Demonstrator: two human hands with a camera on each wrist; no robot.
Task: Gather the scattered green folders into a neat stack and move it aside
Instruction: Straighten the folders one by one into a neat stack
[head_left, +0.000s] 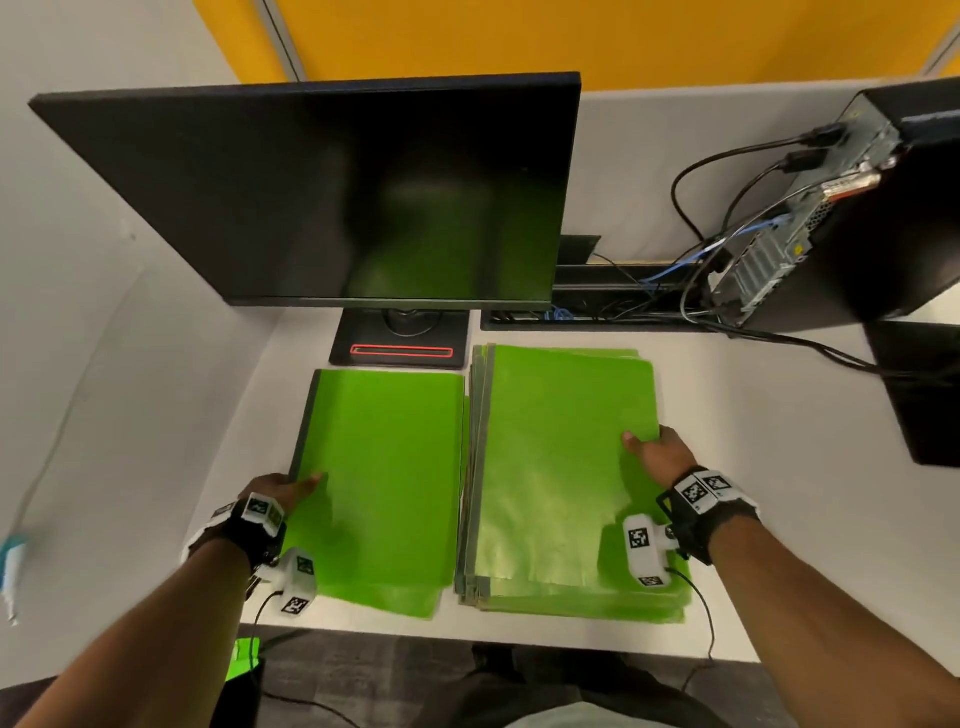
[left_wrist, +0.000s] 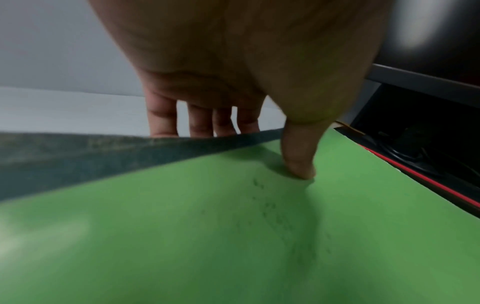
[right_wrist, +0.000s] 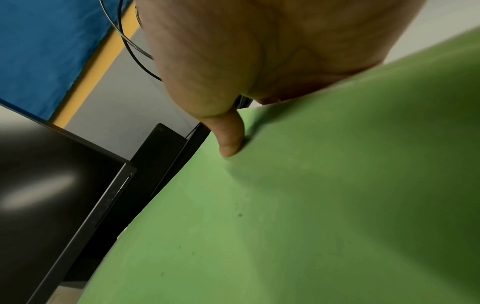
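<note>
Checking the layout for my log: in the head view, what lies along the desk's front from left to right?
Left hand → left green folder → right stack of green folders → right hand, each hand gripping the outer edge of its folders.

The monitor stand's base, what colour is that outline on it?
Red: a thin red outline around a slot in the black monitor base, clearest in the head view.

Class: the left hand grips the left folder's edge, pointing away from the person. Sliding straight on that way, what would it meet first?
Probably the monitor base: the left hand points up the left folder, and the base sits just beyond its far edge. Depth is uncertain.
</note>
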